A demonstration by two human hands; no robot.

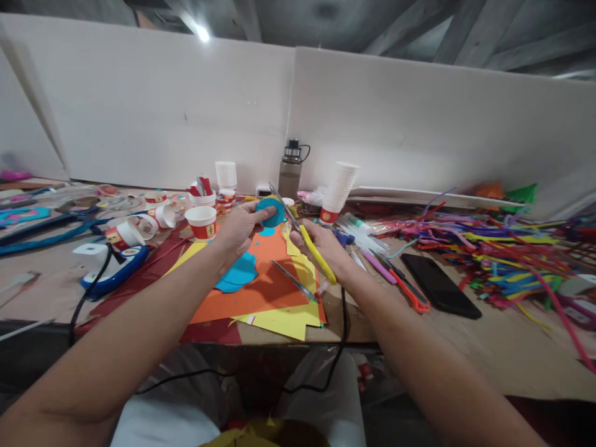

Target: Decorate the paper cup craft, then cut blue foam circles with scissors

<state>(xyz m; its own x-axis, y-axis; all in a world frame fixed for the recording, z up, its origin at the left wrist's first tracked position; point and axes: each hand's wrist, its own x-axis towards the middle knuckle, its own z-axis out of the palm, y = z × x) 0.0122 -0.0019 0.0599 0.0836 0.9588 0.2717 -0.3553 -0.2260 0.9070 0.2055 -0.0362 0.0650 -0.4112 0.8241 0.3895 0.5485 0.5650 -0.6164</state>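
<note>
Bare forearms [125, 335] stretch forward from the two lower corners, over a lap in pale trousers [162, 397], where a black cable [343, 335] loops down from the bench [367, 332]. Along the near edge I see yellow paper [279, 323] lying over a bigger orange sheet [214, 310], with a pen [294, 280] resting at a slant on top. Blue paper pieces [239, 273] sit on the orange too, partly behind the left wrist. Off to the right lie a black phone [440, 285] and, just beside it, a red-orange cutter [414, 298].

Above the papers, the left hand [239, 230] pinches a blue disc [270, 214], thumb flat on its face, fingers closed behind. The right hand [321, 245] has its fingers curled round the yellow handle of a pair of scissors [316, 251]; the blades point up and leftward along the disc's right side, though I can't tell whether they touch it.

Farther back, a paper cup [202, 223] stands to the left, a heap of colourful fuzzy sticks [488, 236] spreads at the right, and a leaning cup stack [339, 189] and a bottle [290, 177] stand before a white partition [186, 112].
</note>
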